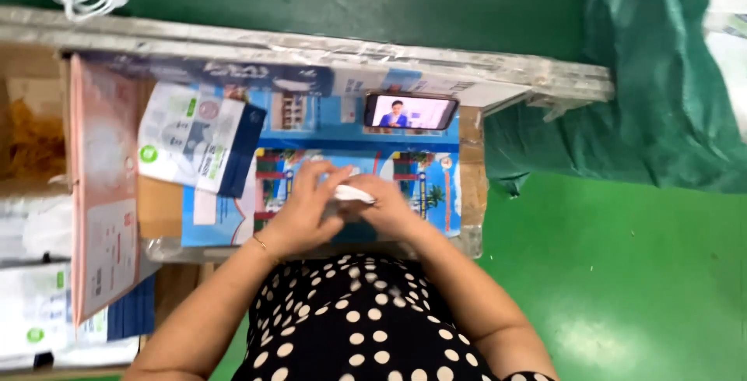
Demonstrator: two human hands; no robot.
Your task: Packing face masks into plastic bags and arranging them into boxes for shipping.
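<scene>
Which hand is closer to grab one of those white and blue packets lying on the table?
The left hand, probably. The packets lie on the left side of the table, up from that hand. The right hand sits further off, and both hands pinch a small white thing between them.

- My left hand (299,210) and right hand (381,206) covered most of the small white item (352,192); its kind was too blurred to tell.
- The phone (410,111) screen was too small to make out.
- The orange stuff (27,143) ran off the left edge.
</scene>
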